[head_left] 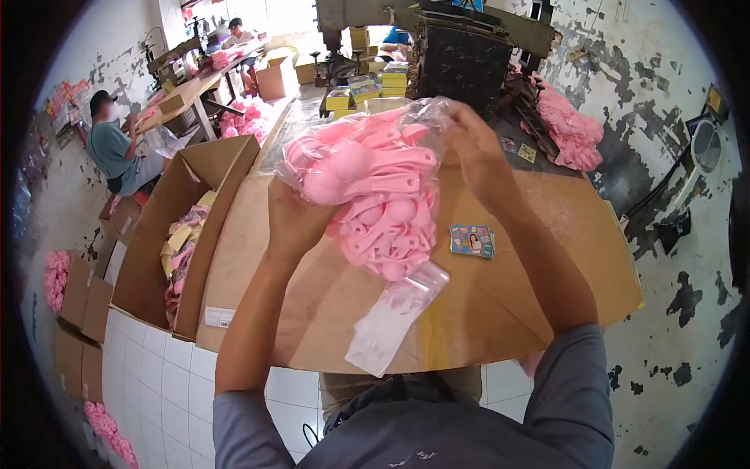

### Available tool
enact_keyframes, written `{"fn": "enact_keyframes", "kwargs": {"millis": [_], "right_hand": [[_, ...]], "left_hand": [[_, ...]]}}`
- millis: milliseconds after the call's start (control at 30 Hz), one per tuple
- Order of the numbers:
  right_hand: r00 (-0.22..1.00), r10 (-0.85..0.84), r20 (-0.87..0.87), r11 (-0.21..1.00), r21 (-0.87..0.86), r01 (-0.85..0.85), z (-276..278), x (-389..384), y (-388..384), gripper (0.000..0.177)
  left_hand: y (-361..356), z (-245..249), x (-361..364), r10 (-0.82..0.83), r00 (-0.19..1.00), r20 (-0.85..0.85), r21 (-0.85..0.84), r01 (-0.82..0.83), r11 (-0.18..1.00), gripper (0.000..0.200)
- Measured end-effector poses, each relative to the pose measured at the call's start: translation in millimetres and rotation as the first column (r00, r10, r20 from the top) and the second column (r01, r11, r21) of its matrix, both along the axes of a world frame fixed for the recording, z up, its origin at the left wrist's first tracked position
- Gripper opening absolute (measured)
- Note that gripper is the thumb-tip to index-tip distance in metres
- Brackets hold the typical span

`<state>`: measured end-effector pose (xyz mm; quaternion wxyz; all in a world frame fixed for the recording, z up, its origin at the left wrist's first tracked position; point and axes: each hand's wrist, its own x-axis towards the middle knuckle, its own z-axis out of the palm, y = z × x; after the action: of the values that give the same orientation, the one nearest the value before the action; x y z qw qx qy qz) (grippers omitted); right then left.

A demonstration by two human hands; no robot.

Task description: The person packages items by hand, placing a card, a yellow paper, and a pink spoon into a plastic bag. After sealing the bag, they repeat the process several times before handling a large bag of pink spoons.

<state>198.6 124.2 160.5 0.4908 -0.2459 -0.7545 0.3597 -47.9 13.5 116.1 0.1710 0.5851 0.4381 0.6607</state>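
Observation:
A clear plastic bag (291,160) with several pink plastic spoons (402,160) in it is held up over the cardboard-covered table. My left hand (301,223) grips its left side from below, the fingers mostly hidden behind the bag. At the upper right, my right hand (471,141) pinches the bag's edge. Under the bag lies a pile of loose pink spoons (387,238). Nearer my body is a stack of flat clear plastic bags (391,324). A small stack of printed cards (472,241) sits right of the pile.
An open cardboard box (191,273) with bagged pink items stands at the table's left. Behind the table are a dark machine (461,66) and yellow card stacks (366,87). More pink pieces (566,129) lie back right. Two people sit working at the far left.

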Motion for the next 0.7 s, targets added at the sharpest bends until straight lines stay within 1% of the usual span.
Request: {"fn": "enact_keyframes", "kwargs": {"millis": [33, 67, 100, 133, 233, 333, 433, 533, 567, 633, 700], "right_hand": [[0.992, -0.055, -0.116, 0.989, 0.132, 0.070, -6, -4, -2, 0.039], [0.985, -0.108, -0.133, 0.914, 0.378, 0.151, -5, -6, -7, 0.039], [0.974, -0.156, -0.164, 0.773, 0.594, 0.224, 0, -5, -16, 0.040], [0.960, -0.195, -0.202, 0.578, 0.767, 0.279, 2, -4, -27, 0.041], [0.935, -0.354, 0.005, 0.451, 0.877, 0.167, -4, -5, -67, 0.038], [0.898, -0.437, 0.055, 0.399, 0.906, 0.139, -7, -18, -80, 0.034], [0.922, -0.386, 0.027, 0.322, 0.941, 0.107, -21, -20, -51, 0.028], [0.960, -0.281, 0.008, 0.436, 0.892, 0.120, -13, -14, -37, 0.019], [0.979, -0.204, 0.027, 0.546, 0.833, 0.091, -10, -9, -32, 0.017], [0.998, -0.045, 0.035, 0.735, 0.678, 0.009, -5, 12, -26, 0.014], [0.997, 0.053, 0.055, 0.905, 0.418, -0.071, 7, 46, -26, 0.012]], "left_hand": [[6, -8, -6, 0.004, 1.000, -0.013, -0.022, -0.004, 1.000, 0.063], [9, -9, -6, 0.016, 0.999, -0.029, 0.021, -0.015, 1.000, 0.064], [12, -9, -4, 0.027, 0.999, -0.045, 0.063, -0.024, 0.998, 0.064], [14, -10, -2, 0.038, 0.998, -0.057, 0.102, -0.032, 0.994, 0.065], [12, -4, 5, 0.091, 0.987, -0.131, 0.116, -0.076, 0.990, 0.068], [16, -4, 9, 0.031, 0.997, -0.077, 0.079, -0.025, 0.997, 0.070], [19, -1, 15, 0.079, 0.987, -0.139, 0.114, -0.063, 0.992, 0.071], [22, 6, 21, 0.107, 0.986, -0.128, 0.113, -0.093, 0.989, 0.070], [25, 5, 19, 0.093, 0.990, -0.105, 0.115, -0.081, 0.990, 0.069], [32, -3, 14, 0.061, 0.996, -0.059, 0.116, -0.054, 0.992, 0.068], [33, -8, 9, 0.017, 1.000, 0.023, 0.120, -0.019, 0.993, 0.064]]}}
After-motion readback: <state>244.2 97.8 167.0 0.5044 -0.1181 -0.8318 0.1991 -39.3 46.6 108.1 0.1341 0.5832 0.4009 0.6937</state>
